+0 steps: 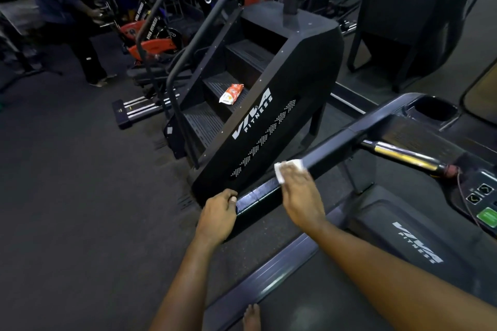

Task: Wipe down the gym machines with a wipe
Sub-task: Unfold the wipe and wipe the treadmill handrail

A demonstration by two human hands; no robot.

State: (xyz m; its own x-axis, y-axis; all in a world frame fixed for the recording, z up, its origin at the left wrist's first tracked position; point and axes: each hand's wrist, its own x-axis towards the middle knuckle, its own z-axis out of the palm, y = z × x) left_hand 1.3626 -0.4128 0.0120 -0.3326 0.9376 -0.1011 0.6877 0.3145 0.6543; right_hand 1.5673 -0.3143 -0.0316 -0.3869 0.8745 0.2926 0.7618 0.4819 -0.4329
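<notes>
Gym: L hand (216, 216) fingers curled round rail (259, 200), R hand (301, 196) flat on wipe (295, 163).

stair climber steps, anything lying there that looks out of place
Yes: a red and white packet lies askew on the second visible step from the bottom of the stair climber, where feet would land. It is loose, not part of the machine. Nothing looks spilled or damaged.

Dim, bluish light leaves the stair climber (258, 121) fairly sharp at centre, a pale sheen lies along the handrail (258, 200) in front of it and a hard glint on the metal bar (400, 154) to its right, while the person (61, 16) far left of it smears into blur and the edges bow.
</notes>
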